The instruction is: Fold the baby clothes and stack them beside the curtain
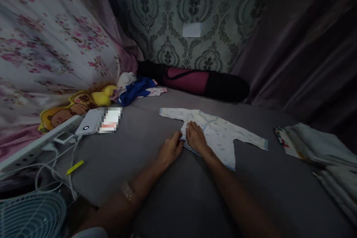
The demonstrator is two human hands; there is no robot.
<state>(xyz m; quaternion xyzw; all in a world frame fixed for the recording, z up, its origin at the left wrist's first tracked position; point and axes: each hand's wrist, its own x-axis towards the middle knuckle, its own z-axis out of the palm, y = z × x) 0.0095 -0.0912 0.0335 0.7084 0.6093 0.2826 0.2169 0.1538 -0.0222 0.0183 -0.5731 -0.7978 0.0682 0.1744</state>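
A white baby top (pixel 221 139) with pale blue trim and a faint print lies spread on the grey bed sheet, its sleeves stretched out to both sides. At its lower left edge my left hand (pixel 170 149) is closed, fingertips pinching the side of the cloth. My right hand (pixel 196 137) rests flat on the front of the top, just right of the left hand, fingers extended and pressing the fabric. Part of the top's left side is hidden under the right hand.
Folded cloths (pixel 320 143) are stacked at the right. On the left are a power strip (pixel 39 145) with cables, a white power bank (pixel 88 122), a yellow strip (pixel 75 167) and a blue fan grille (pixel 30 215). Crumpled clothes (pixel 136 89) and a long black-and-maroon bag (pixel 192 81) lie behind.
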